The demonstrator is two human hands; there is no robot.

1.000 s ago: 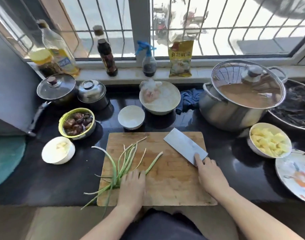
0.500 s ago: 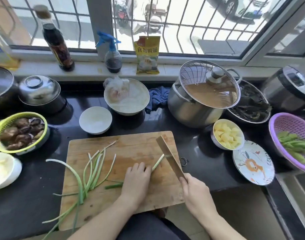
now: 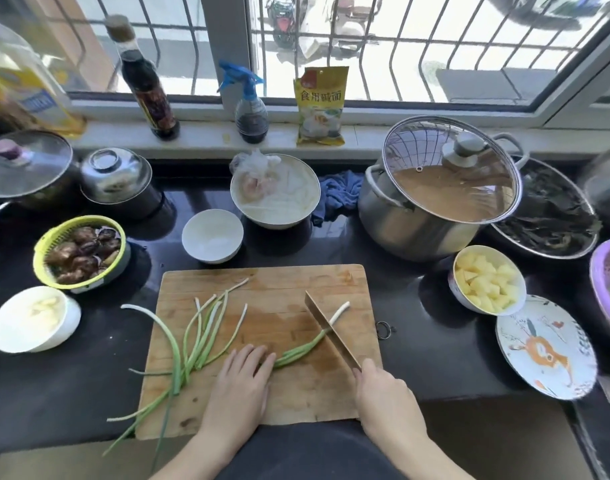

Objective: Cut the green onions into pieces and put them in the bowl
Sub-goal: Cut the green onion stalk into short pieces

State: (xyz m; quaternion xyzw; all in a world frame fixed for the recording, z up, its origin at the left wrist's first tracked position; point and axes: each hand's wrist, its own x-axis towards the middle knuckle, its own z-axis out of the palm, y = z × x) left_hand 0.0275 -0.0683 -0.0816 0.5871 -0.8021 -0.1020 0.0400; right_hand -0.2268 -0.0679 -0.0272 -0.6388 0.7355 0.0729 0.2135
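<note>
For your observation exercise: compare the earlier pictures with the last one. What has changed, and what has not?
The right hand lifted the cleaver from flat on the board onto its edge across one green onion, which the left hand drew right and presses down. The other green onions and empty white bowl stayed.

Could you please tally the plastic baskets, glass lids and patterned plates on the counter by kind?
Plastic baskets: 2, green basket and purple basket
Glass lids: 2, left lid and right lid
Patterned plate: 1
Total: 5

cleaver now edge-down, across onion — cutting
</note>
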